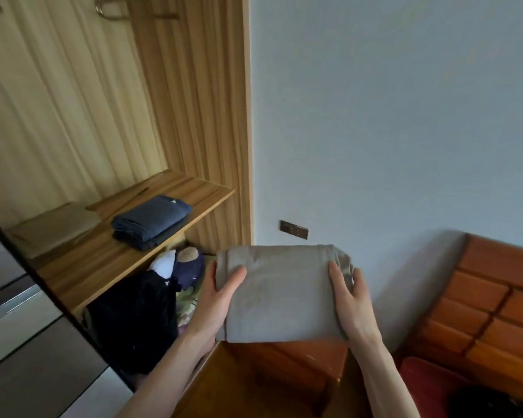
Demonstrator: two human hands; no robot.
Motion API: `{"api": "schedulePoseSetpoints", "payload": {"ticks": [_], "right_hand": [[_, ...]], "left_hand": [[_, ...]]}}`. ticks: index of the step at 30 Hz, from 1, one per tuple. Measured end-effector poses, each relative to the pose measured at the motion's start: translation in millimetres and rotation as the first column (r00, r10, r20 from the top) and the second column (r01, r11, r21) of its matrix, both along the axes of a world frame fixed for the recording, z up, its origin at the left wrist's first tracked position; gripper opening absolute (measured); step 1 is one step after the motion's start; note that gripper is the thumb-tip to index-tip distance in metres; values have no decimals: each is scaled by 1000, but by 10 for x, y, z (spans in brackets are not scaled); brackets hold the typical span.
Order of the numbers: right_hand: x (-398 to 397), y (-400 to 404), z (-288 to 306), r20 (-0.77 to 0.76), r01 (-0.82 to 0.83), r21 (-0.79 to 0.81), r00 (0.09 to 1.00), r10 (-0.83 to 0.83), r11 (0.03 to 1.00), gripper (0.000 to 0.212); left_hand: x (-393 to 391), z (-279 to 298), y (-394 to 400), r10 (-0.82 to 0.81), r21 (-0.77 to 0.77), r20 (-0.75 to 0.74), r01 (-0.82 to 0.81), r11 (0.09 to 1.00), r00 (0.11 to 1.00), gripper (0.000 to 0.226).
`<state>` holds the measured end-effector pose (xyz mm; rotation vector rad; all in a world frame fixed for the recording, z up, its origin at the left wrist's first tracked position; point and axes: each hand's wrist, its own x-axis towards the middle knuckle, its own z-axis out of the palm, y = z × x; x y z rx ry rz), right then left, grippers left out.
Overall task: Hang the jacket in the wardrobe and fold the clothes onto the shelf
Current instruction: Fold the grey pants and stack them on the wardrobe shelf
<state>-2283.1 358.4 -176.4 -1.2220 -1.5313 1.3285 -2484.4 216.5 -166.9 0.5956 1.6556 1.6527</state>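
1. Both hands are carrying a folded grey garment [280,292] flat between them, up in the air over a wooden nightstand [284,366], just right of the open wardrobe [194,86].

2. Left hand [216,300] grips the left edge: thumb lies on top of the fabric, and the other fingers are tucked underneath where I can't see them. Right hand [349,300] does the same on the right edge, thumb on top, with a couple of fingers curling round the bunched side of the bundle.

3. The garment looks done as far as folding goes: a neat rectangle with a rolled edge at the far end. So this is the carry-to-the-shelf step, not folding.

4. The shelf [109,267] already has a folded dark blue garment [151,221] sitting on it, with something flat and tan [55,227] to its left. Could be another folded piece or a board, honestly too washed out to tell.

5. There's bare wood on the shelf in front of the blue stack, so room for the grey one looks fine.

6. Jacket part: hangers [109,9] are visible at the top of the wardrobe, but I don't see a jacket hanging in this view. The top is cropped, so can't call it either way.

7. Below the shelf there's a dark heap of clothes [133,321] and some bundled stuff. If those count, there's still folding left.
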Motion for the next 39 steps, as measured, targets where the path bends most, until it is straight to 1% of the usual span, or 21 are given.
{"api": "schedulePoseSetpoints", "payload": {"ticks": [4, 8, 10, 12, 13, 15, 17, 19, 23, 26, 30, 32, 34, 36, 37, 38, 39], "right_hand": [[-395, 482, 32, -40, -117, -27, 992, 116, 993, 35], [-757, 809, -18, -69, -204, -64, 977, 200, 977, 35], [-937, 934, -46, -76, -247, -51, 967, 242, 968, 42], [-1152, 1043, -68, -70, -281, -48, 958, 277, 959, 53], [-1266, 1098, -88, -72, -299, -50, 953, 295, 953, 57], [-1494, 1172, -89, -75, -323, -65, 945, 318, 944, 55], [-1727, 1246, -95, -75, -347, -84, 937, 342, 934, 64], [-1968, 1319, -70, -68, -385, -64, 922, 381, 921, 70], [-2481, 1441, -31, -27, -474, -41, 881, 473, 880, 82], [-2832, 1451, -46, 1, -549, -30, 836, 549, 835, 79], [-3376, 1461, -117, 65, -503, -25, 862, 503, 864, 58], [-3649, 1482, -145, 101, -487, -13, 868, 486, 873, 52], [-3915, 1507, -142, 100, -496, -8, 864, 494, 868, 48], [-4171, 1535, -175, 86, -528, -6, 846, 527, 849, 40], [-4294, 1540, -191, 75, -553, -5, 830, 552, 833, 39], [-4420, 1555, -223, 69, -575, 4, 816, 573, 818, 46], [-4549, 1573, -268, 70, -585, 9, 810, 583, 811, 58]], "left_hand": [[-194, 17, 282, 174, -36, -8, -174, 984, 985, 62], [-352, 10, 446, 318, -85, -30, -319, 944, 948, 46], [-450, -14, 494, 369, -98, -53, -373, 923, 928, 46], [-568, -48, 511, 398, -89, -65, -403, 911, 915, 50], [-627, -63, 511, 403, -82, -63, -408, 909, 913, 49], [-752, -91, 502, 409, -67, -42, -411, 909, 911, 41], [-874, -115, 511, 436, -54, -22, -437, 898, 900, 38], [-1015, -139, 544, 490, -33, -5, -490, 871, 872, 38], [-1385, -163, 618, 616, 11, 42, -616, 787, 787, 38], [-1724, -141, 647, 673, 28, 105, -678, 734, 732, 38], [-2168, -100, 702, 692, 39, 141, -703, 710, 708, 42], [-2408, -85, 709, 705, 36, 147, -716, 698, 694, 42], [-2658, -105, 726, 713, 49, 154, -726, 686, 684, 38], [-2879, -136, 739, 731, 52, 166, -746, 663, 662, 39], [-2992, -148, 751, 741, 61, 168, -757, 650, 650, 39], [-3099, -159, 771, 752, 64, 166, -767, 638, 639, 37], [-3198, -168, 793, 761, 71, 165, -777, 625, 627, 36]]}}
